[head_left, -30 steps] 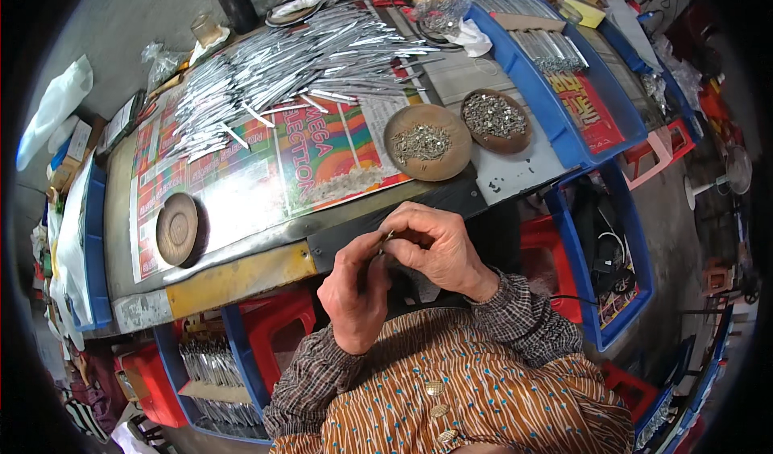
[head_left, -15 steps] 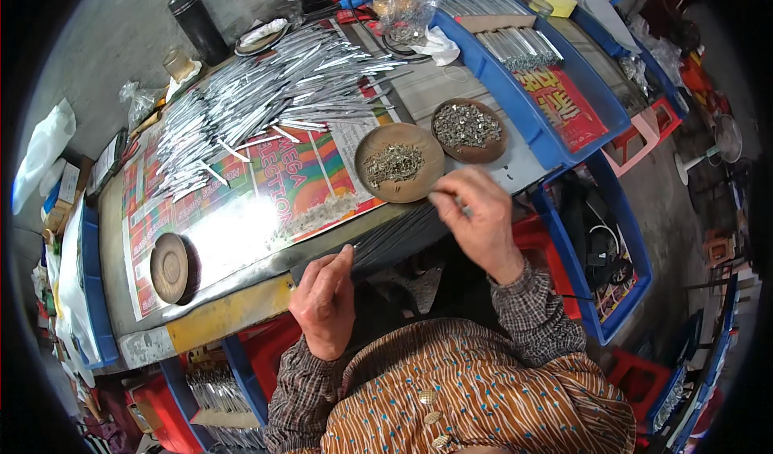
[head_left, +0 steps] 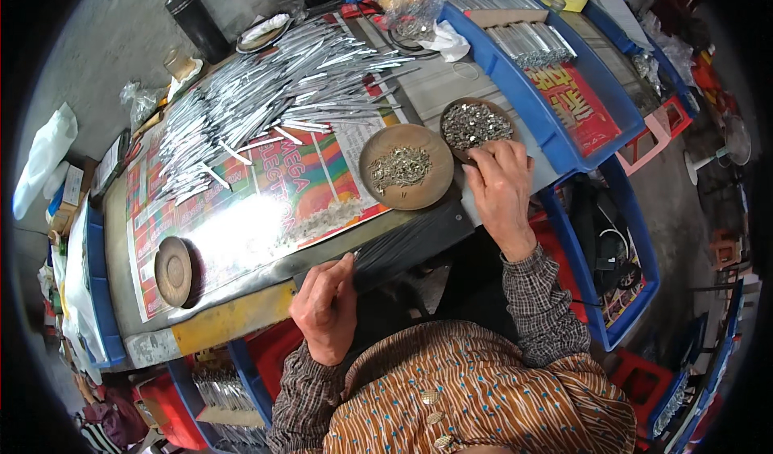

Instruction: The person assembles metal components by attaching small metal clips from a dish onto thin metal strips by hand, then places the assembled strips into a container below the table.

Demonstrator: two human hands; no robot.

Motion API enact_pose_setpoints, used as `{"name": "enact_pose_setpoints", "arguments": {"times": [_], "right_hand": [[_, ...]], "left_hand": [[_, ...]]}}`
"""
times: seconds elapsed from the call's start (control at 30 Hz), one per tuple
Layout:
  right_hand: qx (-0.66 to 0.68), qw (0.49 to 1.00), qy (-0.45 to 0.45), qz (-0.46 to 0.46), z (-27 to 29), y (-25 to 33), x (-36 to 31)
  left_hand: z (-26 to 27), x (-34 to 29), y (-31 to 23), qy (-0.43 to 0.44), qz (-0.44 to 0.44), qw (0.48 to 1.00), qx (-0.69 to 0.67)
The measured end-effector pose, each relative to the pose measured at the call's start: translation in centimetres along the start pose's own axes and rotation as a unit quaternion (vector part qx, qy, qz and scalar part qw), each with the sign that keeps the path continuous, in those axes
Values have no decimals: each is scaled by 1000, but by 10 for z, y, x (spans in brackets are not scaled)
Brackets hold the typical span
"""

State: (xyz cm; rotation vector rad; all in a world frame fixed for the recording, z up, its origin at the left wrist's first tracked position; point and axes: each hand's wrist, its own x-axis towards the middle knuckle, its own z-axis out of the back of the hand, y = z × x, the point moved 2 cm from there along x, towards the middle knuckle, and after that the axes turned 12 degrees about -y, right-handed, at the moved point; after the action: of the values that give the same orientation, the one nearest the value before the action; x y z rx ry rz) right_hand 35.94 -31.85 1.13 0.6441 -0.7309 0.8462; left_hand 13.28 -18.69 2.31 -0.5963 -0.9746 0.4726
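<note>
My left hand [head_left: 324, 309] is closed in a pinch at the table's front edge. A tiny light tip shows at its fingertips, too small to name. Over the near rim of a round wooden bowl [head_left: 444, 148], filled with small shiny metal pieces [head_left: 477, 124], is my right hand [head_left: 505, 192]. Its thumb and forefinger look slightly apart, with the fingertips at the pieces. Just left of it stands a wider wooden bowl [head_left: 439, 188] with a heap of small brassy metal parts [head_left: 399, 166]. Dark thin strands [head_left: 394, 240] lie along the table edge between my hands.
A large pile of thin silver rods [head_left: 266, 91] covers the back of the table [head_left: 149, 345]. At the left sits a small wooden dish [head_left: 173, 271]. Blue trays [head_left: 592, 160] stand on the right, one holding bundled rods [head_left: 531, 45]. A black cylinder [head_left: 197, 23] leans against the wall.
My right hand has moved right and up, from beside the wider bowl to the bowl of shiny pieces. My left hand stays pinched almost in place. The view has shifted slightly.
</note>
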Motion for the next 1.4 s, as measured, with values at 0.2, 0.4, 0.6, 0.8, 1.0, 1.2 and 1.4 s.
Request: {"name": "enact_pose_setpoints", "arguments": {"times": [0.2,0.4,0.6,0.8,1.0,1.2,1.4], "right_hand": [[45,999,-27,-14,2,-5,-2],[220,973,-35,-58,17,27,-2],[452,880,72,-125,23,82,-18],[547,814,133,-144,23,103,-26],[551,819,119,-109,25,107,-26],[543,824,115,-110,26,109,-29],[541,827,109,-106,29,109,-30]], "left_hand": [[-1,-1,6,5,30,999,-39],[5,-7,4,27,165,974,-153],[1,-14,-2,25,333,880,-337],[-1,-20,-4,25,330,858,-392],[2,-22,-7,27,324,859,-395],[3,-26,-7,29,335,848,-410],[3,-28,-8,27,338,851,-401]]}}
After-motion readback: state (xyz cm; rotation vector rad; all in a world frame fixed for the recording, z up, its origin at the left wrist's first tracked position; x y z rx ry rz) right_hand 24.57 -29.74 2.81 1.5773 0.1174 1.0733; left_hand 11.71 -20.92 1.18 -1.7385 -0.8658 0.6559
